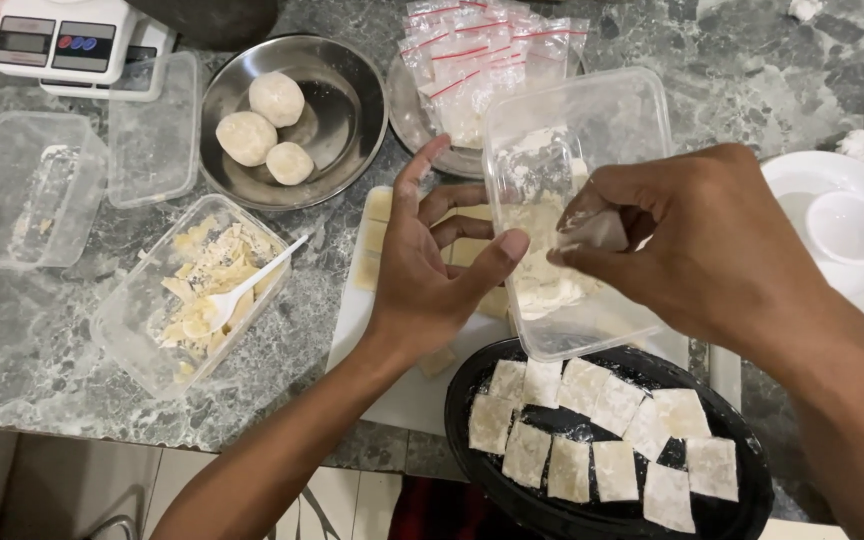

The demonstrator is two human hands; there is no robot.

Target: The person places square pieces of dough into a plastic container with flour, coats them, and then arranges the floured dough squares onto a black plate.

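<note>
The right hand (697,245) pinches a small floured dough square (595,232) between thumb and fingers, just above the clear plastic tub of flour (572,150), while the left hand (432,270) stays open beside it with fingers spread, holding nothing. Under them lies a white cutting board (402,385) on a grey marble counter (32,350), and a black tray (732,430) with dusted squares sits at the near edge. Around stand a steel bowl (352,110) with dough balls, a tub with filling and a white spoon (247,285), an empty tub (22,190), a scale (62,40), and white dishes (842,230), so little free room is left.
</note>
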